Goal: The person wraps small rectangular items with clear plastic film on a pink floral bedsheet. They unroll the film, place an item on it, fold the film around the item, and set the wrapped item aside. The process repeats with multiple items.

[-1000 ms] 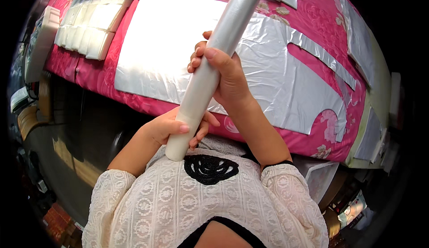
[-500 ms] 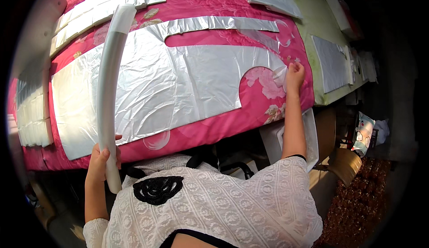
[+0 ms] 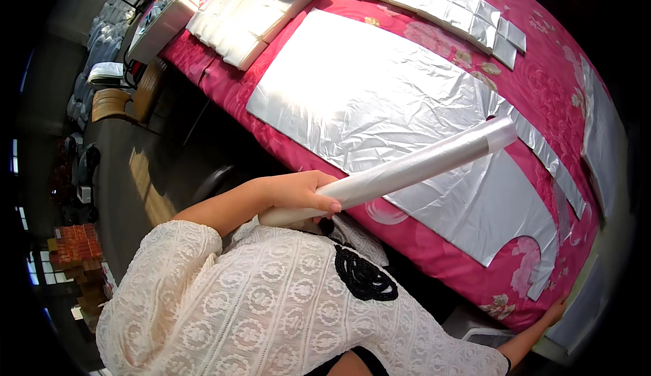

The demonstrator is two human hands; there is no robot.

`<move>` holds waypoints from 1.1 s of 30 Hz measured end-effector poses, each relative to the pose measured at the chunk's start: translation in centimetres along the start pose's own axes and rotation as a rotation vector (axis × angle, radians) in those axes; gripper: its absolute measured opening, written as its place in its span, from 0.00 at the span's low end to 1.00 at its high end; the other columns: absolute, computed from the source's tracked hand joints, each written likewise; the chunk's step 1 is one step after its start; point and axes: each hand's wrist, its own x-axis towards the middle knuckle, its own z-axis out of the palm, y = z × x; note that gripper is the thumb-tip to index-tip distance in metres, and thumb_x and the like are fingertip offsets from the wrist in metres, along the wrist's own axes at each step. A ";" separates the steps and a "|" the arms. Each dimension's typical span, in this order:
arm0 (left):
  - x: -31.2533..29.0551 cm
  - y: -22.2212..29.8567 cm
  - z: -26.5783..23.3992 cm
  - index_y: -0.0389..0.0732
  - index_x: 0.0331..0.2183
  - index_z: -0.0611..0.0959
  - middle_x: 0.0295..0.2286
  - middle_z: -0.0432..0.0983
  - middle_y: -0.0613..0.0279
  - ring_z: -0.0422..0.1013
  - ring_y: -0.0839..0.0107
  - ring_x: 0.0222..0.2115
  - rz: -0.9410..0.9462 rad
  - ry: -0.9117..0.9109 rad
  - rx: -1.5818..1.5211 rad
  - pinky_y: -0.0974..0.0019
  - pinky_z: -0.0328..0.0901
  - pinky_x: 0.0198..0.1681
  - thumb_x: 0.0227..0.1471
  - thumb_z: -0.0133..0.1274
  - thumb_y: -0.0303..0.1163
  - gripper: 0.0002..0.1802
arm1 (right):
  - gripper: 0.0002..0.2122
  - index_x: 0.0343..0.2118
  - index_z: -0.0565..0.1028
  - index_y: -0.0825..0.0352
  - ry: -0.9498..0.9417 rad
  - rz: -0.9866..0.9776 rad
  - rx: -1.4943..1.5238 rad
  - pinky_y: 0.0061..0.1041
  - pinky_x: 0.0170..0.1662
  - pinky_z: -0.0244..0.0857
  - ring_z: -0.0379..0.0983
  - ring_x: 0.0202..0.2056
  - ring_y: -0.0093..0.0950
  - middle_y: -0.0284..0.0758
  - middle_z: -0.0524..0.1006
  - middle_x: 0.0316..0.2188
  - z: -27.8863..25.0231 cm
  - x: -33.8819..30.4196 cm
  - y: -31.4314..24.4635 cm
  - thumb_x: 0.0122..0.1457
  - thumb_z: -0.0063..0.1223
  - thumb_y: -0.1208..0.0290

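Note:
My left hand (image 3: 305, 191) is wrapped round the lower end of a long translucent white tube-like roll (image 3: 407, 169). The roll slants up to the right over a large silvery-white plastic sheet (image 3: 407, 111), which is apron-shaped, with curved cut-outs and narrow strips. That sheet lies spread and creased on the pink floral cloth (image 3: 298, 147). Reaching far out to the lower right, my right hand (image 3: 557, 310) is at the table's edge, beside a flat silvery stack (image 3: 578, 311). Its fingers are too small and partly hidden to read.
Folded silvery packets (image 3: 434, 0) lie in rows along the back. A thicker folded stack (image 3: 254, 13) sits at the upper left, near a white box (image 3: 165, 20). Another silvery sheet (image 3: 597, 139) lies at the right. A wooden chair (image 3: 129, 105) stands to the left.
My view has turned left. The roll in my left hand has tipped from nearly upright to a slant. My right hand has left the sheet's strip end and moved to the table's edge.

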 end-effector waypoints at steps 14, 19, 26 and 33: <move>0.4 -1.3 -1.9 0.36 0.43 0.72 0.22 0.69 0.64 0.67 0.77 0.19 0.056 0.057 -0.206 0.73 0.65 0.24 0.39 0.59 0.56 0.38 | 0.23 0.41 0.74 0.66 0.481 -0.183 -0.305 0.38 0.42 0.64 0.70 0.40 0.43 0.44 0.75 0.37 -5.5 -4.8 -6.4 0.55 0.46 0.49; 2.8 2.8 -0.6 0.35 0.44 0.71 0.20 0.68 0.66 0.67 0.78 0.19 0.170 0.017 -0.082 0.74 0.64 0.23 0.41 0.59 0.52 0.36 | 0.22 0.50 0.66 0.72 -0.081 -0.395 0.982 0.27 0.55 0.54 0.63 0.51 0.30 0.40 0.69 0.49 -12.9 -18.5 -31.8 0.60 0.46 0.58; 4.7 7.5 2.8 0.35 0.42 0.72 0.23 0.71 0.63 0.69 0.77 0.21 0.258 -0.142 -0.032 0.73 0.66 0.24 0.40 0.59 0.52 0.34 | 0.43 0.52 0.56 0.76 -1.167 -0.519 1.822 0.24 0.40 0.64 0.67 0.48 0.32 0.46 0.71 0.43 -20.3 -37.4 -51.1 0.45 0.55 0.41; 2.9 4.6 1.4 0.34 0.40 0.72 0.25 0.71 0.63 0.69 0.75 0.23 0.299 -0.024 -0.036 0.71 0.66 0.28 0.39 0.61 0.48 0.32 | 0.29 0.46 0.60 0.73 -1.217 -0.282 1.842 0.30 0.48 0.65 0.71 0.40 0.31 0.40 0.73 0.32 -20.4 -37.0 -54.5 0.50 0.56 0.55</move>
